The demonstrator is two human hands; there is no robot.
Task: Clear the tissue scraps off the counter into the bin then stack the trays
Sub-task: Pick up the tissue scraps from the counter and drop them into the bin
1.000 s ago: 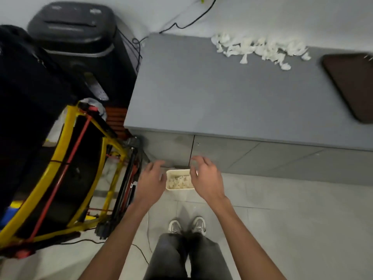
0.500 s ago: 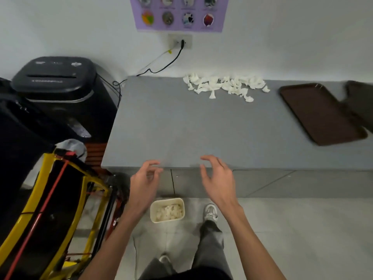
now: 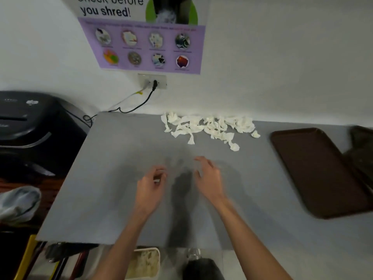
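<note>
Several white tissue scraps (image 3: 210, 127) lie in a band along the back of the grey counter (image 3: 113, 178), close to the wall. My left hand (image 3: 150, 185) and my right hand (image 3: 209, 178) hover over the middle of the counter, short of the scraps, fingers loosely curled and holding nothing. A small cream bin (image 3: 144, 263) with scraps inside stands on the floor under the counter's front edge. A brown tray (image 3: 321, 170) lies on the right of the counter, and a second dark tray (image 3: 363, 150) is partly cut off at the right edge.
A black shredder (image 3: 30, 126) stands left of the counter, its cable running to a wall socket (image 3: 152, 81). A poster hangs above it. A yellow-framed cart (image 3: 26, 257) is at the lower left, and a dark shoe (image 3: 201, 267) shows on the floor.
The view has lifted from the floor bin up to the counter. Both hands rose from beside the bin and moved forward over the counter toward the scraps.
</note>
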